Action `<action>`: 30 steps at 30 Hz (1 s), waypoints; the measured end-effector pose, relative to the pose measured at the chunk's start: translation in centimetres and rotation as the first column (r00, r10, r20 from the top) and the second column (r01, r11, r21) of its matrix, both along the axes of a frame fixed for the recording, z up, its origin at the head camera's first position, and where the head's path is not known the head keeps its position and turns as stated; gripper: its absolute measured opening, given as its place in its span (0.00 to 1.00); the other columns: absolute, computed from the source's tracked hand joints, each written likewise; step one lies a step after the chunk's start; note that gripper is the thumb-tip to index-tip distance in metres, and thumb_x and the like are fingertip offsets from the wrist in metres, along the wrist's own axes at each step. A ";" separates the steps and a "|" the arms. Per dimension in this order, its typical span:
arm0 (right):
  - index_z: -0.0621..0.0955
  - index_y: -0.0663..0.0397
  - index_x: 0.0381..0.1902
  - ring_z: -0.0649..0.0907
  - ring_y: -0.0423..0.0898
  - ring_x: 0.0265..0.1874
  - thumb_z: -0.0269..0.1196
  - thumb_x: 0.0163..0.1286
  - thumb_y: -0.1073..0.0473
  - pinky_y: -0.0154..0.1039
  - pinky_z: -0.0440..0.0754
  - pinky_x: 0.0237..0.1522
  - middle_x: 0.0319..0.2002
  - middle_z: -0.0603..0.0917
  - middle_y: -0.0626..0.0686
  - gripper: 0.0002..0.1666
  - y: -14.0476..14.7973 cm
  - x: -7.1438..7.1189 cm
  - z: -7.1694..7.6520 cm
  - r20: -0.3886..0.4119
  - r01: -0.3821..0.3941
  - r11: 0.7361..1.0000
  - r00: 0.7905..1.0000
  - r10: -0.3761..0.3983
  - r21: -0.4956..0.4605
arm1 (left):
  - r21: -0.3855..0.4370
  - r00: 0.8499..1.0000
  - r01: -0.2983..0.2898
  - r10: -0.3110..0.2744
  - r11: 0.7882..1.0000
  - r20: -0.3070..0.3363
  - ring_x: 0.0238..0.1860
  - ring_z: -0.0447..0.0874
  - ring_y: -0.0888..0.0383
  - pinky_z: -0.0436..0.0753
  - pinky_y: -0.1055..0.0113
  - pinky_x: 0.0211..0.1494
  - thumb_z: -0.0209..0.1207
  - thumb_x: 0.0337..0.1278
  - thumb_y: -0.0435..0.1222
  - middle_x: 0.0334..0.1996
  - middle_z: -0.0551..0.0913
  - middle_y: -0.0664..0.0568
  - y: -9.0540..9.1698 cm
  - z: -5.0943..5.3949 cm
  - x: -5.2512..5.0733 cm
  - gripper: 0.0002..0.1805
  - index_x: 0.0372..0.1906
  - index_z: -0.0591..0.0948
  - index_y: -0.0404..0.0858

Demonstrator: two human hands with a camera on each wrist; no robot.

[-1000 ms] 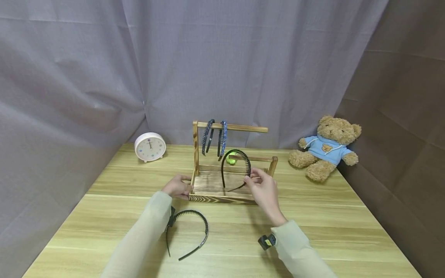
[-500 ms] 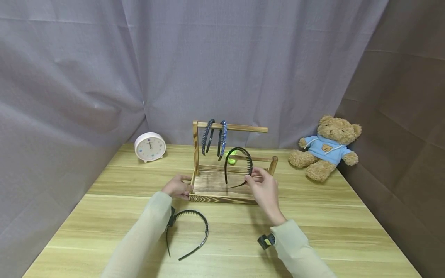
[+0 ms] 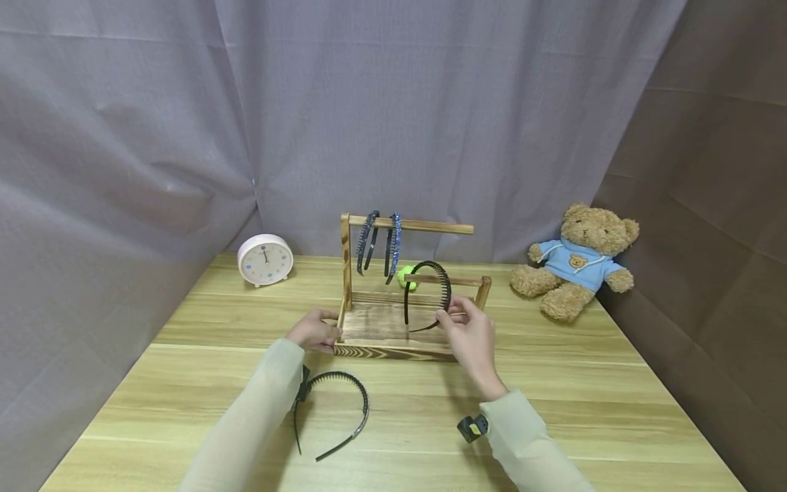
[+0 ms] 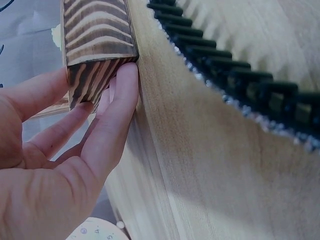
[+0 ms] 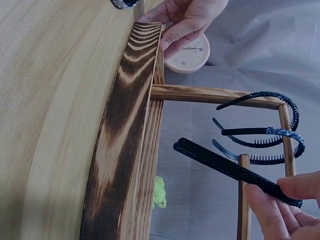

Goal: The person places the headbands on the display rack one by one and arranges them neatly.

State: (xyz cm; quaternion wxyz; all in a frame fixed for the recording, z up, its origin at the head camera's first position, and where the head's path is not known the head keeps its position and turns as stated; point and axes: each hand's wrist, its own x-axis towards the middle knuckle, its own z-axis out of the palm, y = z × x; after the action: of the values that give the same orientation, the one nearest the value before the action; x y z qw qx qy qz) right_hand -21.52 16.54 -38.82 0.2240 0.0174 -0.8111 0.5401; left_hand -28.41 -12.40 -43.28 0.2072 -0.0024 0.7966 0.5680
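My left hand (image 3: 315, 331) grips the left front corner of a wooden rack (image 3: 393, 352), thumb and fingers on either side of it in the left wrist view. Between thumb and fingers, my right hand (image 3: 472, 338) pinches a black toothed headband (image 3: 449, 290), held upright around the free end of the rack's lower bar (image 3: 464, 281); whether it touches the bar I cannot tell. From the upper bar (image 3: 436, 227) hang a dark glittery headband (image 3: 361, 246) and a blue glittery headband (image 3: 397, 239). Another black headband (image 3: 365, 400) lies on the table near my left wrist.
A white clock (image 3: 266, 261) stands at the back left. At the back right sits a teddy bear (image 3: 578, 263) in a blue hoodie. Something bright green (image 3: 404, 276) lies behind the rack. Grey curtains border the wooden table (image 3: 553, 410).
My right hand has shifted slightly, carrying the headband to the right, so the lower bar's end now shows across its loop. The left hand has stayed at the rack's corner.
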 end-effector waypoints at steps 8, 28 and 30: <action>0.82 0.66 0.48 0.88 0.54 0.36 0.68 0.61 0.66 0.25 0.85 0.31 0.38 0.86 0.60 0.17 0.2 0.1 -0.1 -0.015 0.034 0.999 0.999 -0.034 0.008 | -0.005 1.000 -0.004 0.004 1.000 -0.003 0.27 0.76 0.60 0.90 0.60 0.40 0.53 0.67 0.26 0.34 0.79 0.44 0.0 0.0 0.0 0.30 0.71 0.61 0.25; 0.82 0.66 0.46 0.87 0.52 0.32 0.69 0.60 0.68 0.24 0.84 0.28 0.35 0.86 0.59 0.15 1.2 0.0 -1.0 -0.083 0.077 0.997 0.994 -0.074 0.027 | -0.015 1.000 0.002 -0.002 1.000 0.001 0.27 0.76 0.60 0.90 0.58 0.42 0.54 0.67 0.26 0.34 0.78 0.45 0.0 0.0 -0.1 0.30 0.71 0.60 0.25; 0.82 0.66 0.45 0.86 0.52 0.32 0.69 0.60 0.68 0.23 0.84 0.29 0.35 0.86 0.59 0.15 1.3 0.0 -1.1 -0.086 0.089 0.996 0.993 -0.086 0.031 | -0.017 1.000 0.005 -0.005 1.000 -0.001 0.27 0.76 0.60 0.90 0.57 0.43 0.53 0.66 0.26 0.37 0.78 0.44 0.0 0.0 -0.1 0.31 0.71 0.59 0.24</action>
State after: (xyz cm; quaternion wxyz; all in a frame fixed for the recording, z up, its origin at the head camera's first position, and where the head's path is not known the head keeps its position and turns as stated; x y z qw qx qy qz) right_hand -21.53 17.87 -39.89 0.2812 0.0088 -0.8101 0.5144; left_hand -28.51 -12.43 -43.27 0.2083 -0.0019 0.8013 0.5608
